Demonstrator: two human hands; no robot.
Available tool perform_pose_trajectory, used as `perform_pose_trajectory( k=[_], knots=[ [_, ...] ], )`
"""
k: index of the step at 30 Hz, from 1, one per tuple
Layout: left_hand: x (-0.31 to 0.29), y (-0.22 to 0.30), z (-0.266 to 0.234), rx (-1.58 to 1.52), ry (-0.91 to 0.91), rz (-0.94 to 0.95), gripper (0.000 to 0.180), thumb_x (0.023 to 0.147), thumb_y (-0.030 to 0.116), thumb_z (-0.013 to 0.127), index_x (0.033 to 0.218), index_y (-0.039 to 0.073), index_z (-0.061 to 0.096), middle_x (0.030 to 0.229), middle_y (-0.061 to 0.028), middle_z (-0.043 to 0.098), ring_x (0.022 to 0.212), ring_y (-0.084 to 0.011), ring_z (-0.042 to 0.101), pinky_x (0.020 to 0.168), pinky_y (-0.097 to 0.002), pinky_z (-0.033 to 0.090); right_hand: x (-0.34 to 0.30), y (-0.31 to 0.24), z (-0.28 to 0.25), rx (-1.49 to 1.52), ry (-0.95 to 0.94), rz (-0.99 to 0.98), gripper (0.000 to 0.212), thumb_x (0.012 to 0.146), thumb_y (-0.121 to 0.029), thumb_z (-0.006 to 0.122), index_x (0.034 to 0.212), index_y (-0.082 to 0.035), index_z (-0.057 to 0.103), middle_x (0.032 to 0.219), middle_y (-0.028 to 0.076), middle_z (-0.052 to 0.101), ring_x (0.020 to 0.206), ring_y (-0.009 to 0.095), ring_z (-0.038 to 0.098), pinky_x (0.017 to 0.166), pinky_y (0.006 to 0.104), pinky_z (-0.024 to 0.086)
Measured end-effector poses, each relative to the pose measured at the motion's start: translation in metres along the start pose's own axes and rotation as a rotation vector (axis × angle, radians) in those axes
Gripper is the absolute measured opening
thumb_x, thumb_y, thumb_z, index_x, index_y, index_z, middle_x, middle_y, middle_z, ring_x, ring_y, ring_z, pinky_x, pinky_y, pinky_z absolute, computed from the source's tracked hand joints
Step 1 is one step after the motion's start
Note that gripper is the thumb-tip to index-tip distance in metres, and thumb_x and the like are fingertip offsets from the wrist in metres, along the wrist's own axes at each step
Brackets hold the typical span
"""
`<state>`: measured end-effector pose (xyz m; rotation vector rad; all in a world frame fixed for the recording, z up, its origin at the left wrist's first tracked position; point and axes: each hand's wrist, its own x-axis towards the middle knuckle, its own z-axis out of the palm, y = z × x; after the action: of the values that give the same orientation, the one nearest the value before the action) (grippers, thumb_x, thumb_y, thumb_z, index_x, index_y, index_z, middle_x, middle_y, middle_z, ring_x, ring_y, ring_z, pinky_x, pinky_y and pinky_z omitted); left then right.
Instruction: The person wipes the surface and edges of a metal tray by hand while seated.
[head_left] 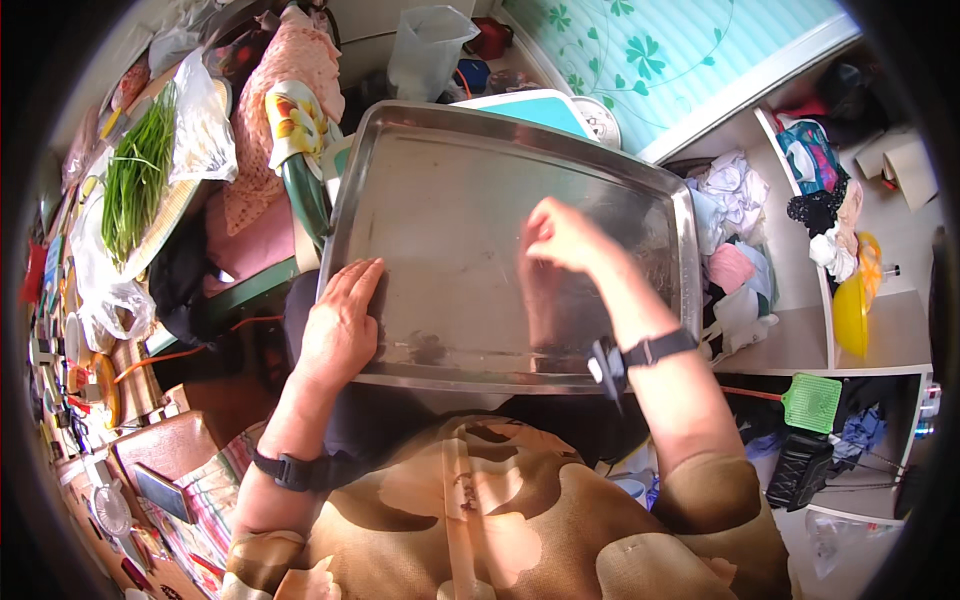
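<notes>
A large rectangular metal tray (pixel 450 220) with a raised rim lies in front of me, its near edge close to my lap. Flat fingers of my left hand (pixel 345 315) rest on the tray at its left edge, the hand open. Over the right half of the tray is my right hand (pixel 565 238), its fingers curled together and slightly blurred. What they hold, if anything, is hidden. The shiny metal mirrors this hand faintly. Dark smudges show on the tray near its front left and right side.
Green chives (pixel 138 175) lie at left beside a white plastic bag (pixel 200 120). A clear plastic container (pixel 428 50) stands behind the tray. To the right, shelves hold crumpled clothes (pixel 735 200), a yellow object (pixel 850 312) and a green fly swatter (pixel 811 403).
</notes>
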<state>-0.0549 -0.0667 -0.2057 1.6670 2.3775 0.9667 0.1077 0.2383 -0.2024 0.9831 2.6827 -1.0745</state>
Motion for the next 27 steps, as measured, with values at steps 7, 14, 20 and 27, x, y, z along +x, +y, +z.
perform_pose_trajectory(
  k=[7,14,20,27],
  knots=[
    [-0.009,-0.006,-0.008,0.043,-0.076,0.024,0.049,0.068,-0.006,0.049,0.115,0.0,0.059,0.117,-0.0168,0.06,0.111,-0.0341,0.054,0.098,-0.0407,0.044,-0.08,-0.005,0.001,0.203,-0.493,0.338,0.017,0.085,-0.018,0.068,0.094,-0.007,0.059,0.076,0.003,0.063,0.068,0.013,0.06,0.055,0.0279,0.049],
    [0.012,0.005,-0.036,-0.213,-0.147,0.01,0.041,0.076,0.013,0.064,0.116,0.0,0.06,0.114,-0.0173,0.062,0.107,-0.0354,0.057,0.094,-0.0397,0.045,-0.079,0.009,-0.018,0.21,-0.385,0.409,0.014,0.085,-0.016,0.068,0.087,-0.005,0.061,0.074,0.005,0.065,0.064,0.011,0.061,0.053,0.0256,0.049],
    [0.046,0.073,-0.124,-0.705,-0.397,0.341,0.091,0.057,0.049,0.085,0.129,0.001,0.053,0.123,-0.0182,0.059,0.113,-0.03,0.057,0.092,-0.0397,0.044,-0.044,-0.052,0.018,0.051,-0.657,0.218,0.02,0.09,-0.026,0.061,0.09,-0.006,0.064,0.076,0.006,0.069,0.067,0.013,0.066,0.058,0.0279,0.052],
    [0.044,0.142,-0.123,-1.09,-0.435,0.675,0.102,0.065,0.068,0.069,0.14,0.006,0.041,0.114,-0.0129,0.062,0.12,-0.0282,0.048,0.104,-0.047,0.026,-0.089,0.029,-0.028,0.284,-0.404,0.384,0.021,0.091,-0.028,0.061,0.096,-0.008,0.058,0.084,0.002,0.065,0.074,0.011,0.061,0.06,0.028,0.053]
  ],
)
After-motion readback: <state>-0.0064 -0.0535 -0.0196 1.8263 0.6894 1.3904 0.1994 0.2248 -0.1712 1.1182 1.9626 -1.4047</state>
